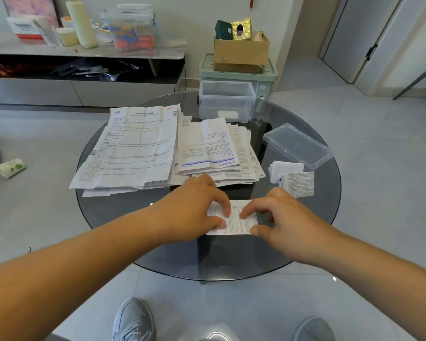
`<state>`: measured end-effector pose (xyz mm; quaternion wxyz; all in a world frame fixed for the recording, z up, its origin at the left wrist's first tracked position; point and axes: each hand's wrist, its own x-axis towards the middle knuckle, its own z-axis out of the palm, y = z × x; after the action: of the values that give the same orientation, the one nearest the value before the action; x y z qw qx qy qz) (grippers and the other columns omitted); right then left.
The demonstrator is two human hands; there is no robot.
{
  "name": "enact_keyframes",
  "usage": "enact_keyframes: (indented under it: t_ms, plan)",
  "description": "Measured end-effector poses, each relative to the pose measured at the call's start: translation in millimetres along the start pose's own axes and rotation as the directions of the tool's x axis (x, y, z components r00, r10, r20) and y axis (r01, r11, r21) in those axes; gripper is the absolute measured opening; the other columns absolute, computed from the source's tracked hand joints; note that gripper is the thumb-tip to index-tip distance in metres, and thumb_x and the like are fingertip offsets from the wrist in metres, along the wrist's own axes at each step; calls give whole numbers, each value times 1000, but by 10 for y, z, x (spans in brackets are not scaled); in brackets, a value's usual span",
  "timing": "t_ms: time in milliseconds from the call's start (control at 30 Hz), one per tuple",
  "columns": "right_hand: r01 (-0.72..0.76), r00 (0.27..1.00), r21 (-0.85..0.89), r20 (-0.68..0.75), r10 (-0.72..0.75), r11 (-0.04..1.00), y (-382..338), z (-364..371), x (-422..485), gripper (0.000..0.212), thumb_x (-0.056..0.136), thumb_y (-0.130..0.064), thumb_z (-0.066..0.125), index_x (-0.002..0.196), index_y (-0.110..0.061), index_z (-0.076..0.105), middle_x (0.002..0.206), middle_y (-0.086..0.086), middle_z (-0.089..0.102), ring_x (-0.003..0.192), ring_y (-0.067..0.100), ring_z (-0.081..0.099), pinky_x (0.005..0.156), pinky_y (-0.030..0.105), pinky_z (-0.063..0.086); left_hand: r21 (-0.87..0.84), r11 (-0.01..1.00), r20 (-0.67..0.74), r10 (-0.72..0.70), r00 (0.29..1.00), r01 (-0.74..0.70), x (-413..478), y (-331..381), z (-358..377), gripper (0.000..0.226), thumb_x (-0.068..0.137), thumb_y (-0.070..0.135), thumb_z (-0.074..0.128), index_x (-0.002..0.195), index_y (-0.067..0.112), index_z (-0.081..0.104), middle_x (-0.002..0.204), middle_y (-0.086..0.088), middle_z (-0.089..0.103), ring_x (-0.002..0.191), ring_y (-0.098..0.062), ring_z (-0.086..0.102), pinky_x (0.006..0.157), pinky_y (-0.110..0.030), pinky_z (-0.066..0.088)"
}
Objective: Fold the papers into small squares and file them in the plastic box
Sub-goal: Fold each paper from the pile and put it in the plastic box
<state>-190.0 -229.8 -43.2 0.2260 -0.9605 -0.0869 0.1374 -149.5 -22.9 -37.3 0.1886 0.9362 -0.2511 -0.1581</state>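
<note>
While it lies flat at the near side of the glass bench (231,257), the part-folded leaflet (239,225) is pinched at its left edge by the left grip (192,207) and at its right by the right grip (283,217). It looks thin, light and floppy, likely to skate on glass. Take it by the edges! The plastic box (228,99) stands well beyond.

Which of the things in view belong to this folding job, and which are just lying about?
Job: half-folded paper, pinched by left hand and right hand; unfolded paper pile; folded squares; clear plastic box; clear lid.
Lying about: cardboard box; green crate; wrapper on the floor; shelf clutter.
</note>
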Motion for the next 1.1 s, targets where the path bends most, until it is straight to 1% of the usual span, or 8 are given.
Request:
enact_keyframes:
  t_ms: [200,433,567,667,800,867,1000,1100]
  plan:
    - [163,985,-100,-43,-167,982,15,84,-8,31,99,-31,59,129,-38,63,108,-19,40,104,3,39,78,14,41,-23,990,16,-140,990,140,17,48,-32,52,75,52,82,113,33,52,102,16,55,92,-8,58,77,-23,53]
    - [241,967,-145,-45,-250,960,-42,128,-33,44,92,-57,58,133,-39,58,118,-23,42,108,3,38,87,20,46,20,977,80,-215,973,214,-19,131,-58,37,78,54,79,92,27,58,95,10,67,81,-8,63,72,-24,56]
    - [217,974,-128,-41,-224,968,-60,105,-39,48,89,-61,59,132,-40,57,123,-24,43,110,2,38,89,19,46,-217,948,47,-228,972,233,-45,55,-106,19,86,37,77,95,27,65,89,9,72,80,-9,71,71,-23,59]
    - [212,975,-130,-41,-219,969,-85,91,-41,48,89,-61,59,133,-40,56,125,-24,43,111,2,39,91,18,45,-447,862,53,-242,969,240,-61,-3,-126,23,87,23,78,102,27,60,83,5,76,80,-11,74,68,-25,59]
    - [220,973,-127,-42,-227,967,-83,76,-46,50,87,-65,59,130,-39,58,125,-24,44,112,1,38,92,19,44,-477,850,88,-208,974,224,-48,-1,-123,16,93,14,69,102,27,72,95,5,72,89,-17,73,73,-28,63]
    - [242,968,-151,-29,-249,959,-68,66,-55,59,82,-73,56,130,-39,57,126,-25,43,114,0,35,95,21,42,-496,829,132,-223,966,260,-38,13,-126,17,95,12,66,106,21,75,98,2,71,81,-18,72,69,-25,61]
    - [283,958,-196,22,-284,939,-73,50,-95,82,68,-89,51,135,-42,51,134,-27,36,122,-3,26,101,19,32,-619,704,240,-250,938,347,-35,29,-142,13,95,7,65,105,5,74,92,-13,76,64,-15,72,61,-20,57]
    - [300,952,-210,8,-305,931,-65,58,-119,73,74,-86,50,132,-42,53,137,-26,37,126,0,28,104,21,31,-686,608,315,-247,916,400,-45,21,-142,19,94,14,68,106,0,72,92,-21,75,71,-20,73,64,-24,59]
